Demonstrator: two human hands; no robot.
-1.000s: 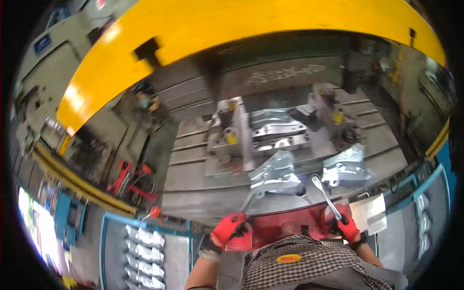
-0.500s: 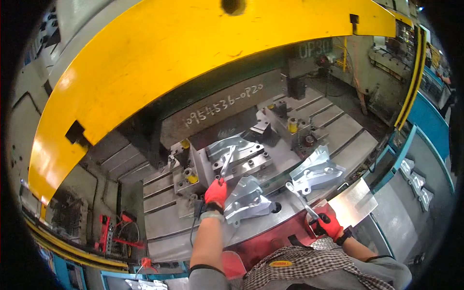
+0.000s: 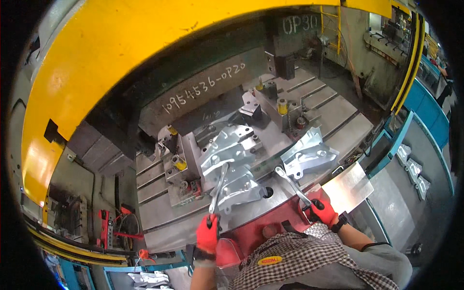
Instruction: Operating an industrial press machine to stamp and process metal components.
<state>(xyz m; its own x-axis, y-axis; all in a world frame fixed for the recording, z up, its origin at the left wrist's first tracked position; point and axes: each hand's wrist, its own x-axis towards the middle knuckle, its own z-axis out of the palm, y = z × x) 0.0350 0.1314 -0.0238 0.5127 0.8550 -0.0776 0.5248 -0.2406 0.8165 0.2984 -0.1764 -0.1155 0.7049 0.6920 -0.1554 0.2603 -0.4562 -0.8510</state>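
My left hand (image 3: 207,236), in a red glove, is closed round the handle of a long silver hand tool with a rounded end (image 3: 220,186). The tool's far tip touches or overlaps a shaped sheet-metal part (image 3: 223,145), which lies tilted across the die. That part's near edge overlaps a second metal part (image 3: 246,192) on the press bed (image 3: 169,220). My right hand (image 3: 321,214), also red-gloved, grips a similar silver hand tool (image 3: 294,187). Its rounded end lies beside a third metal part (image 3: 310,157) on the right of the bed.
A yellow press ram (image 3: 121,43) arches overhead. Yellow-banded guide posts (image 3: 282,106) and die blocks (image 3: 251,112) stand on the bed. A bare metal sheet (image 3: 349,186) lies by my right hand. More formed parts rest on a blue-framed chute (image 3: 413,169) at right.
My left hand has drawn back toward me with its tool. The part on the die has shifted nearer and now overlaps the part in front. My right hand stays nearly in place; the view has shifted.
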